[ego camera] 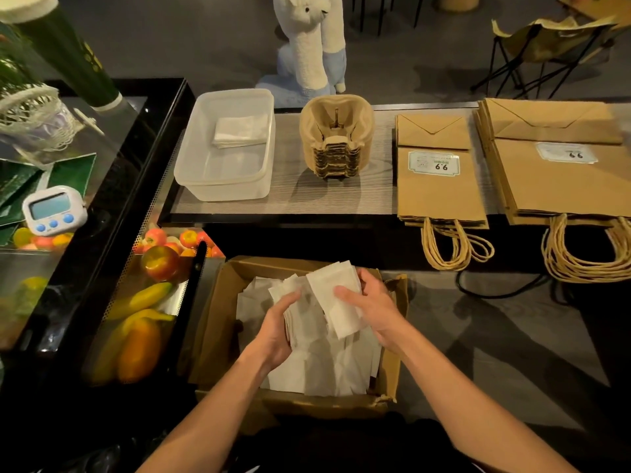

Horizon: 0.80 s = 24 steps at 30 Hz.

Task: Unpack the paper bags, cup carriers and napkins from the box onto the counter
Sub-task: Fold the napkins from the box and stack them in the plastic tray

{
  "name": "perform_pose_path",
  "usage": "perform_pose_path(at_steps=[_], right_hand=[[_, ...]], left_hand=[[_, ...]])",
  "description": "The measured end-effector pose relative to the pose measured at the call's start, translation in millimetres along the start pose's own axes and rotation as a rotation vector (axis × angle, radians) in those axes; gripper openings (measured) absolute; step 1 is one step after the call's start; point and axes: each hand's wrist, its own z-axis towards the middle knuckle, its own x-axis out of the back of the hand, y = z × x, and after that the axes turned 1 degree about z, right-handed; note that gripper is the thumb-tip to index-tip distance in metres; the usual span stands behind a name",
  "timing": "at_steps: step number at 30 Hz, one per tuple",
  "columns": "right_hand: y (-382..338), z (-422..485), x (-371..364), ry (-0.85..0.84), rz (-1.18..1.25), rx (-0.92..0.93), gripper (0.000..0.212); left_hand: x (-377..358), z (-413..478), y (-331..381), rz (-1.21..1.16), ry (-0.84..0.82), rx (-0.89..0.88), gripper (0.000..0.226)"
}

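An open cardboard box [218,322] in front of me holds several loose white napkins [327,367]. My left hand [278,331] and my right hand [370,307] both grip a bundle of napkins [336,302] just above the box. On the counter [341,196] beyond stand a clear plastic tub [211,172] with a small napkin stack [240,131] inside, a stack of pulp cup carriers [336,136], and two piles of brown paper bags [440,179] [560,179] with handles hanging over the edge.
A black display case [112,213] with fruit stands at the left, a white timer [53,209] on its top. A white and blue animal figure [314,46] and a folding chair [546,49] are behind the counter.
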Motion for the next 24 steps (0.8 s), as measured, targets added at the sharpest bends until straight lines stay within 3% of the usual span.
perform_pose_path(at_steps=[4, 9, 12, 15, 18, 21, 24], right_hand=[[-6.1, -4.7, -25.4, 0.039, -0.076, 0.128, 0.044], [0.5, -10.6, -37.5, -0.044, -0.216, 0.135, 0.056], [-1.1, -16.3, -40.3, -0.106, -0.326, 0.181, 0.058], [-3.7, -18.5, -41.9, 0.022, -0.464, 0.246, 0.063], [-11.5, -22.8, -36.8, 0.057, -0.321, 0.161, 0.069], [-20.2, -29.2, -34.0, -0.030, -0.200, -0.002, 0.051], [-31.3, -30.5, -34.0, -0.015, -0.181, 0.088, 0.026]], left_hand=[[-11.8, -4.6, -3.8, -0.138, -0.042, 0.050, 0.059], [-27.7, -15.5, 0.1, -0.111, -0.132, -0.017, 0.029], [-28.8, -18.7, 3.7, -0.121, -0.120, -0.041, 0.028], [-29.0, -16.3, 6.6, -0.131, -0.085, -0.068, 0.031], [-32.1, -14.9, 14.4, -0.190, -0.042, -0.105, 0.025], [-39.2, -17.5, 24.0, -0.212, -0.053, -0.153, 0.016], [-42.6, -21.6, 34.7, -0.166, -0.080, -0.177, 0.014]])
